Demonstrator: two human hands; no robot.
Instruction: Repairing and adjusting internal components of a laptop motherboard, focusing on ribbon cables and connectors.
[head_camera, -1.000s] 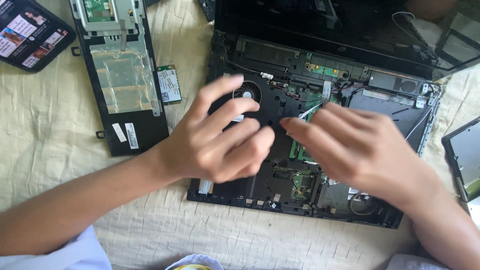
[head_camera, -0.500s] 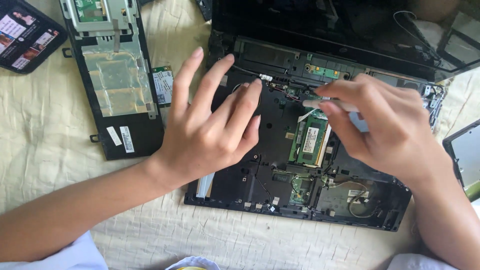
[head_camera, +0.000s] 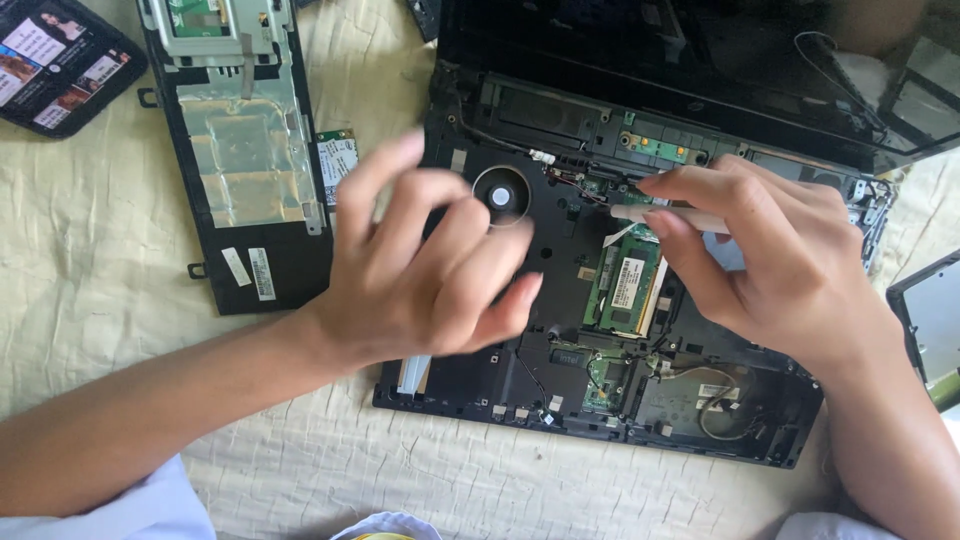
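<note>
An opened laptop base (head_camera: 700, 420) lies on a wrinkled pale yellow cloth (head_camera: 90, 290), its inner boards and wires bare and its dark screen (head_camera: 620, 50) folded back at the top. The left hand (head_camera: 430, 270) hovers over the left half of the base with its fingers spread and loosely curled, gripping nothing; it is blurred, and whether its fingertips touch the black plastic below cannot be told. Just past its fingers sits a round fan opening (head_camera: 500, 195) with a pale hub. The right hand (head_camera: 780, 260) is over the right half of the base and pinches a thin white flat tool (head_camera: 665, 215) between thumb and fingers. The tool points left, and its tip sits near the small connectors and red and black wires along the upper edge of the base. Directly below that tool, a green memory card (head_camera: 625, 290) with a white label lies in its slot near the middle of the base, between the two hands. To the left of the laptop, a black cover panel (head_camera: 250, 180) with a shiny foil patch rests on the cloth, and a small green circuit card (head_camera: 335, 160) lies just beside its right edge. A dark phone (head_camera: 60, 60) with a lit screen sits in the upper left corner, well apart from the hands.
</note>
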